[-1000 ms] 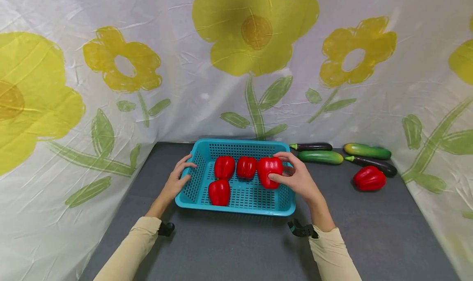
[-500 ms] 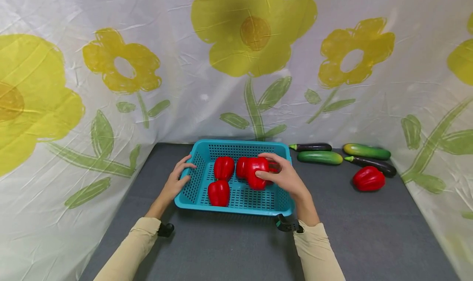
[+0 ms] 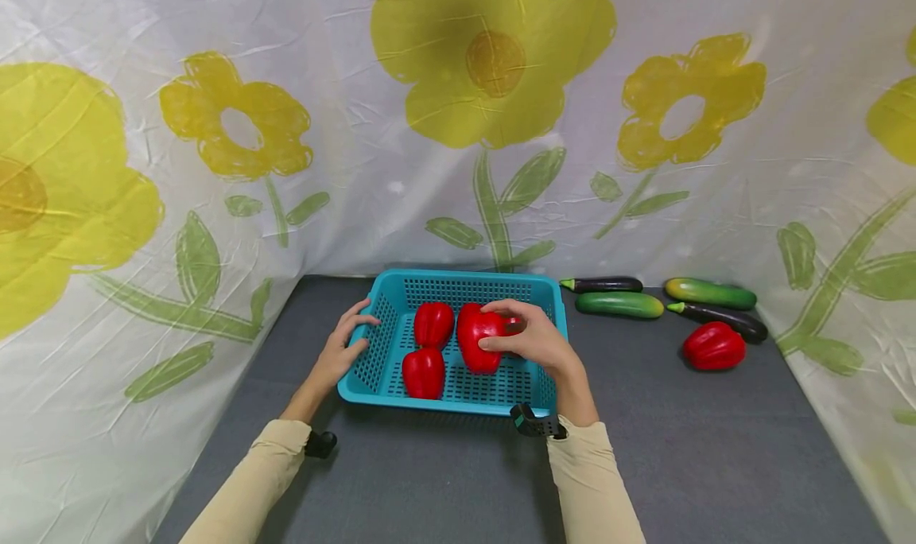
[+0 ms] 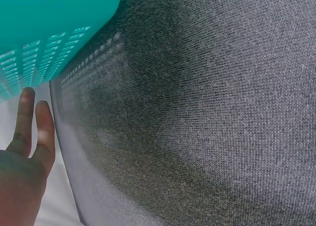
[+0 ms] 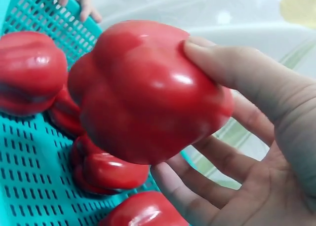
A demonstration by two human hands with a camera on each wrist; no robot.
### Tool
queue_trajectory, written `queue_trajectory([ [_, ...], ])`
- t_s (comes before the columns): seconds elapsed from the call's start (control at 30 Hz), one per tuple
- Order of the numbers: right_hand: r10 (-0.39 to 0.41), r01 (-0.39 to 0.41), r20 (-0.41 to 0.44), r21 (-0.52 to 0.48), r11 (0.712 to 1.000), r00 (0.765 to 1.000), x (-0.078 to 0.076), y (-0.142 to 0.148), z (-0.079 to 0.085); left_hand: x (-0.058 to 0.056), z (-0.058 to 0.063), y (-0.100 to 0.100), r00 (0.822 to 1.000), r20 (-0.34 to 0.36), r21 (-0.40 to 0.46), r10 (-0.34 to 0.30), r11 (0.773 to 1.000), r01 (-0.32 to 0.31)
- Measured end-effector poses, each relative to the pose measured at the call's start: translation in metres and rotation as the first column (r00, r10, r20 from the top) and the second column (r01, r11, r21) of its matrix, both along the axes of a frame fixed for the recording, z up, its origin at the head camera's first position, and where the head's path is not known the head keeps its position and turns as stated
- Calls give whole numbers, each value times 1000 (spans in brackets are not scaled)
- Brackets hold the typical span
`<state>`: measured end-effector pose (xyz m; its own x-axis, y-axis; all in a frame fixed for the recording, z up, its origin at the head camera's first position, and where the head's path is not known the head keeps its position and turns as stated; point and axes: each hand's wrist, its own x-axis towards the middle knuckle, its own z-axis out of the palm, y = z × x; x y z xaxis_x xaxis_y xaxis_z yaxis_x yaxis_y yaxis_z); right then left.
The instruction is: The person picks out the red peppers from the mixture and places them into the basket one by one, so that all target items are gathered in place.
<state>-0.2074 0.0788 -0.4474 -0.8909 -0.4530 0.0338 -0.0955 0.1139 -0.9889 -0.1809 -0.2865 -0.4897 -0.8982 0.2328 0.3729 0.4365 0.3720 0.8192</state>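
In the head view my right hand (image 3: 533, 337) pinches a red bell pepper (image 3: 478, 341) between thumb and fingers, above the right half of a blue perforated basket (image 3: 436, 408). The right wrist view shows this bell pepper (image 5: 148, 95) tilted, with loose bell peppers (image 5: 111, 171) lying lower in the basket. Two bell peppers (image 3: 424, 373) lie toward the basket's left side; others are partly hidden behind the held one and my hand. My left hand (image 3: 342, 353) grips the basket's left rim, some fingertips over it, while two fingers (image 4: 43, 132) show outside the wall in the left wrist view.
Right of the basket, an eggplant (image 3: 608, 284) and a green zucchini (image 3: 619, 305) lie near the back edge. Further right are a yellow-green zucchini (image 3: 710, 292), another eggplant (image 3: 723, 321) and a red bell pepper (image 3: 714, 346). A flowered sheet (image 3: 386, 210) hangs behind the dark table (image 3: 444, 480).
My right hand has moved left over the basket with the bell pepper, uncovering part of another pepper on its right. My left hand and the basket have stayed put.
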Motion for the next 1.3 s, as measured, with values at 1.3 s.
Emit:
queue_trajectory([
  [1.3, 33, -23, -33, 261, 965, 999, -8, -25, -18, 1, 1, 1, 999, 32, 16, 3, 1000, -4],
])
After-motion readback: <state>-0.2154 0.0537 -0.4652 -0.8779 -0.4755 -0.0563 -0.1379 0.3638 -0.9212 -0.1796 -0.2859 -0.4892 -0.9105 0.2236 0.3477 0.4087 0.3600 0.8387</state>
